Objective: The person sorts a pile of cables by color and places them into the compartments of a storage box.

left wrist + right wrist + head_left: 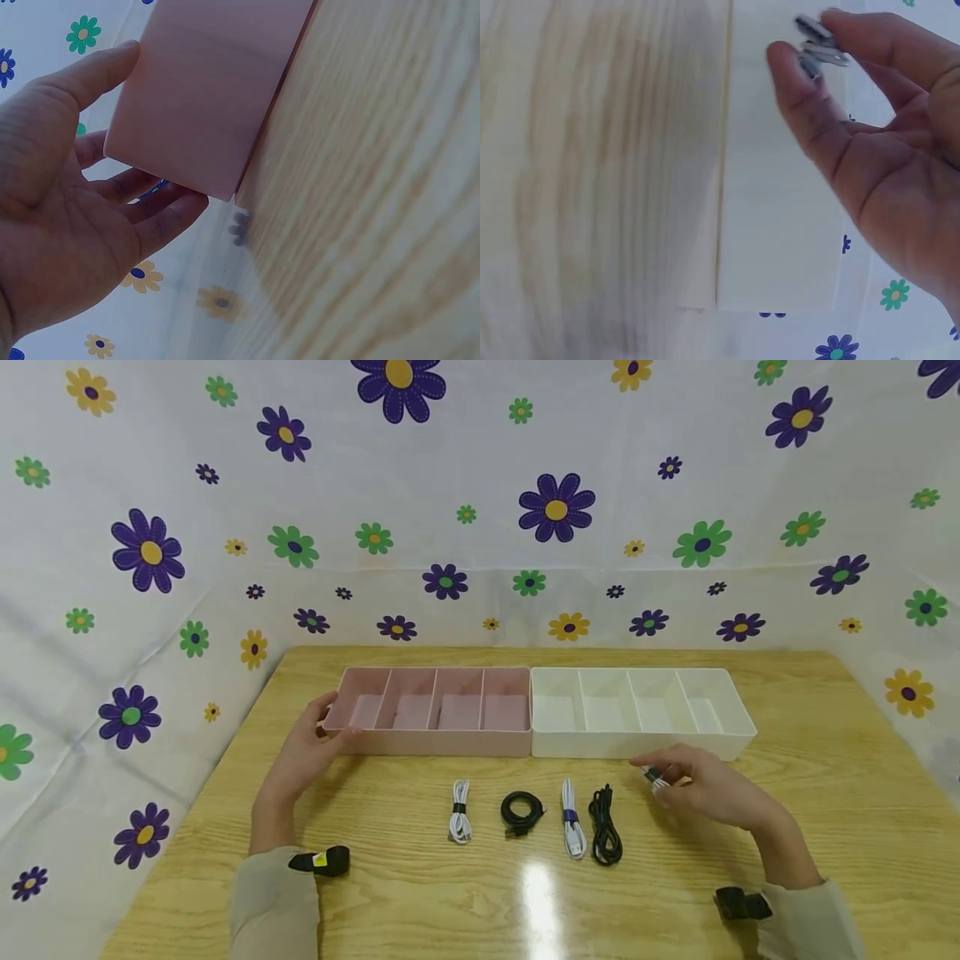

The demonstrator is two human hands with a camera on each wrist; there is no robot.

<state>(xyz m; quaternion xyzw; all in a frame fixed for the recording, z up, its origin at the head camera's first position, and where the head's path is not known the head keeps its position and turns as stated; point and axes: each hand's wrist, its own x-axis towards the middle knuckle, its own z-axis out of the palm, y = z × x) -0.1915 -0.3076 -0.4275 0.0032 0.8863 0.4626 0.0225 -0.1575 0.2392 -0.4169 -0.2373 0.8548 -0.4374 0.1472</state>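
Observation:
At the left end of the pink divided box (442, 743), my left hand (303, 756) holds the corner, thumb at the front rim and fingers around the end wall (187, 112). My right hand (705, 785) pinches a small bundled cable (657, 776), white with a dark part, just in front of the white divided box (637, 745). In the right wrist view the cable's ends (817, 49) stick out between thumb and fingertips; its remainder is hidden. On the table lie a white cable (460, 814), a coiled black cable (521, 827), a white cable with purple tie (572, 822) and a long black cable (605, 831).
Both boxes stand end to end near the back of the wooden table (405, 893), each split into several compartments. A white flowered cloth (480, 460) hangs behind and along the sides. A black strap camera sits on each wrist.

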